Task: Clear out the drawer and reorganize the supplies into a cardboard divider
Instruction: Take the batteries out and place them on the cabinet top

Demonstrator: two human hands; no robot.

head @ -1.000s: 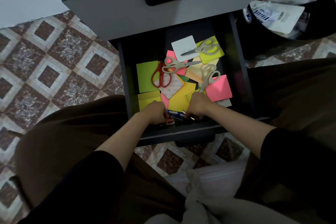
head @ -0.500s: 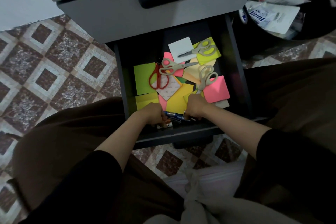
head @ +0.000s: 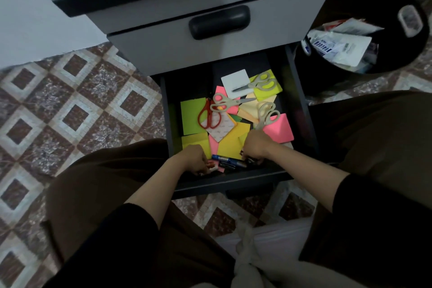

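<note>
Drawer (head: 233, 186), dark and pulled open, sits mid-frame under a shut grey drawer with a black handle (head: 219, 22). Inside lies a loose layer of sticky notes: a green pad (head: 192, 116) at 9 o'clock, a white pad (head: 236, 83) at 12, a lime pad (head: 271, 90) at 1, a pink pad (head: 278, 128) at 3 and an orange pad (head: 233, 140) toward 6. Red scissors (head: 209, 117) lie on the green pad's right edge. Three beige scissors rest on the notes: one (head: 224, 103) at the centre, one (head: 263, 82) at 1, one (head: 267, 114) at 3.

At 6, along the front wall, lie blue-and-dark cylinders (head: 230, 162), batteries or pens. Left hand (head: 195, 159) is at 7 and right hand (head: 256, 145) at 5, both knuckles up with fingers curled down among small items; whether either grips anything I cannot tell.

At the frame's 2 o'clock a black bin (head: 364, 2) holds crumpled white packets (head: 339, 47).
</note>
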